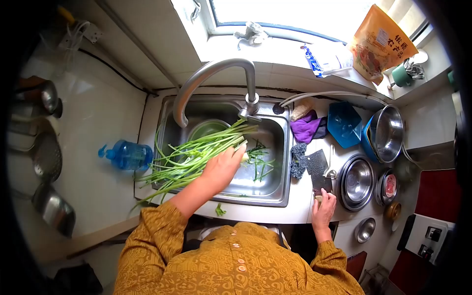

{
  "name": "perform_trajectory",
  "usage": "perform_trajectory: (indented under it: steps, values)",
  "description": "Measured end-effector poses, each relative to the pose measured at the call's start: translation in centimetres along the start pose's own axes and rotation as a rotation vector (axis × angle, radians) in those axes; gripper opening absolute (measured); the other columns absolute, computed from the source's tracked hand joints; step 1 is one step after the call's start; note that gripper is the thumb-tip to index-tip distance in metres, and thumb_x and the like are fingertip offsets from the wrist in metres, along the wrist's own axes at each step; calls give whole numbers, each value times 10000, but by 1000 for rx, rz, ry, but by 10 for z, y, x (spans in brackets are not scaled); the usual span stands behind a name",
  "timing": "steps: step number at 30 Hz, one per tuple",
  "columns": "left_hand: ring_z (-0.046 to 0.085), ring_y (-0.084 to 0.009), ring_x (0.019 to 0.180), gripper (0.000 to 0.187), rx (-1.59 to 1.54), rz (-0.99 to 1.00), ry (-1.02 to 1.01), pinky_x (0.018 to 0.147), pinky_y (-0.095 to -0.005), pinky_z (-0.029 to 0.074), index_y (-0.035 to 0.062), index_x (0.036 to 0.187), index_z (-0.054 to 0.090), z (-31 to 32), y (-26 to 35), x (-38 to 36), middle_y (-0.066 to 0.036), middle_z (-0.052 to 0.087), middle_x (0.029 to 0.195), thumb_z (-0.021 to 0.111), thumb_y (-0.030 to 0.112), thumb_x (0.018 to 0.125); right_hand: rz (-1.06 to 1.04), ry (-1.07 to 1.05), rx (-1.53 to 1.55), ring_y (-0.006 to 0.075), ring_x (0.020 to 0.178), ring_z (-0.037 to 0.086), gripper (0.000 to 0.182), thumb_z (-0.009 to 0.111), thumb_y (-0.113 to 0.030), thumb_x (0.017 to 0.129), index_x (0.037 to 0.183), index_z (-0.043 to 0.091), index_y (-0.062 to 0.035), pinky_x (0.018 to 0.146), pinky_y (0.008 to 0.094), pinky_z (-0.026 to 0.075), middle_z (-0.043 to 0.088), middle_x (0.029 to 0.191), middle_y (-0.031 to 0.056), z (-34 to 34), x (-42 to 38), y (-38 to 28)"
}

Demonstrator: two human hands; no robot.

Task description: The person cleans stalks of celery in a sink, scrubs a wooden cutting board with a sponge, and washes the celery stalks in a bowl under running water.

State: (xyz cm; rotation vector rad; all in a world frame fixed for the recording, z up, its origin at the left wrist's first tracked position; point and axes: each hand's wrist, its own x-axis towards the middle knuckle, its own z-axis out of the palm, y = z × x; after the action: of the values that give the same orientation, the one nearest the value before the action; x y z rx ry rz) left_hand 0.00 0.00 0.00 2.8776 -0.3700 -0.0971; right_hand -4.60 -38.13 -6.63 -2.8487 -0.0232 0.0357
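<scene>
Evidently the left hand point(222, 166) has its grip closed round the green stalks point(189, 156), which stretch over the sink point(256, 190) and past its left edge. On the bench point(260, 213), the right hand point(324, 207) grips the cleaver point(318, 168) by its handle.

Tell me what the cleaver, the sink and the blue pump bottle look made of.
Cleaver: probably steel, dull, since its flat face is dark grey and mottled.
Sink: likely stainless steel, satin, going by its silvery grey sheen.
Pump bottle: glossy, translucent blue with highlights; perhaps plastic.
</scene>
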Motion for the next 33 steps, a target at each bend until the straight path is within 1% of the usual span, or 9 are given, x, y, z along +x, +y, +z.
perform_trajectory:
  steps: [5,9,13,17,21,23,25,31,33]
  values:
    - [604,-310,861,483,-100,-38,-138,700,-409,498,78,1302,457,77,-52,63,-147,530,967,576,159,840,-161,-79,356,311,844,563,296,600,8,772,1064,585,-38,766,405,461,539,913,145,33,2,-76]
    - [555,-358,989,674,-255,-132,-134,813,-434,484,74,1385,330,111,-68,91,-188,500,1074,662,196,811,-328,-362,448,324,776,600,254,609,-104,824,1074,597,-61,695,403,487,596,867,131,95,24,-142]
    - [406,-378,1234,812,-198,-259,52,1048,-447,329,-25,1407,243,147,-114,74,-238,417,1318,679,311,809,39,-711,741,224,834,636,446,630,-313,866,1152,553,21,716,320,512,639,914,140,194,48,-186]
    - [383,-352,1285,707,-377,-484,-103,1086,-437,282,-35,1386,311,165,-176,67,-237,403,1373,544,406,886,523,-881,1240,121,771,604,571,627,-404,870,1167,517,71,686,269,509,615,898,82,238,76,-233]
    - [314,-353,1344,750,-643,-510,-316,1103,-415,262,-32,1398,297,183,-202,69,-244,330,1436,420,526,913,513,-1147,907,151,864,569,591,611,-482,863,1095,529,56,721,277,485,578,1033,138,253,84,-246]
    - [298,-343,1355,774,-562,-495,-432,1115,-373,242,-45,1394,290,186,-202,66,-246,324,1440,404,546,910,365,-953,950,162,789,549,581,656,-446,837,1074,507,62,682,287,477,581,987,151,260,66,-248]
    - [324,-350,1338,818,-517,-516,-428,1100,-391,261,-31,1387,312,189,-209,58,-249,352,1420,388,614,889,297,-333,792,184,716,557,583,680,-383,828,1117,469,78,647,299,484,596,944,158,241,56,-258]
    - [403,-348,1282,877,-712,-429,-744,1068,-397,298,-6,1336,399,198,-225,27,-251,444,1338,335,722,852,312,-629,955,193,883,571,512,611,-321,897,1188,436,62,768,268,480,602,919,108,235,47,-277]
    - [394,-331,1296,865,-662,-420,-716,1068,-385,297,-6,1338,399,208,-224,12,-249,438,1352,358,710,856,547,-904,1155,198,1004,556,581,596,-398,897,1255,411,21,851,295,458,592,1072,132,263,52,-285]
